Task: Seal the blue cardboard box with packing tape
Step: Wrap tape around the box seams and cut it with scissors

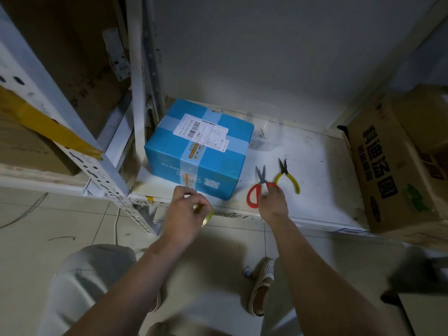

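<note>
We note the blue cardboard box [198,149] sitting on the white shelf board [303,166], toward its left end beside a perforated metal upright [139,76], flaps down, with clear tape bands crossing its top and a white shipping label [201,130] stuck over them. Our left hand [186,209] hovers just in front of the box's near lower edge, fingers curled around a partly hidden yellowish roll of packing tape [206,214]; whether the hand touches the box we cannot tell. Our right hand [272,202] is to the right of the box, apart from it, fingers pinching the red-handled scissors [257,187] at the handle, blades pointing away from us and lying on the shelf. Just right of the scissors lie yellow-handled pliers [287,177], untouched. Behind them stands a clear plastic container [263,127] with small dark screws in it. A brown carton [392,170] with printed characters occupies the shelf's right end.
</note>
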### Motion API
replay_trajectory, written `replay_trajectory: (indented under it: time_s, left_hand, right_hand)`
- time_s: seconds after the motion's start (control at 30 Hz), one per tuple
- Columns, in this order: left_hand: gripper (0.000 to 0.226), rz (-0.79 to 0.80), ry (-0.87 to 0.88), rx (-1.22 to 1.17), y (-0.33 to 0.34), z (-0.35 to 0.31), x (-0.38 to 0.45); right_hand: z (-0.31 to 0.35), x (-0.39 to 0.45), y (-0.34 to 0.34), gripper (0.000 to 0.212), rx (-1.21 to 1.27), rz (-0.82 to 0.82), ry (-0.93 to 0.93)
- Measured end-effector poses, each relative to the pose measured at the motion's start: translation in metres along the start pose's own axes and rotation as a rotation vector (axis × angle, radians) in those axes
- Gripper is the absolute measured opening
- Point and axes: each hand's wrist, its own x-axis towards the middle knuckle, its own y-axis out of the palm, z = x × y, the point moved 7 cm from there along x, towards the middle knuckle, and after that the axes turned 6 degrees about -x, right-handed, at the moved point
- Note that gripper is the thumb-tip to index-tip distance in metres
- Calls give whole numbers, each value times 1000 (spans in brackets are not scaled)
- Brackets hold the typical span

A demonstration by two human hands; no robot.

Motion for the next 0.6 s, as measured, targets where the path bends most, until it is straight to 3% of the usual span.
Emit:
replay_trajectory:
  time_s: [0.07, 0.17, 0.27, 0.33, 0.47, 0.6]
  left_hand:
    - [8, -27, 90, 40, -5, -8, 3]
    - [10, -71, 246, 91, -12, -24, 8]
    - [11, -89, 378, 275, -17, -40, 11]
    - [9, 10, 367, 439, -15, -43, 16]
    - [14, 240, 272, 615, -8, -33, 27]
    - [14, 289, 240, 601, -7, -30, 26]
  right_hand:
    - [10, -5, -11, 34, -38, -120, -66]
    - [36, -24, -38, 31, 181, -354, -203]
    - [71, -38, -35, 58, 167, -288, -398]
    - [88, -41, -28, 72, 41, -239, -458]
    - [99, -38, -22, 66, -81, -258, -461]
    - [94, -39, -20, 60, -1, -187, -493]
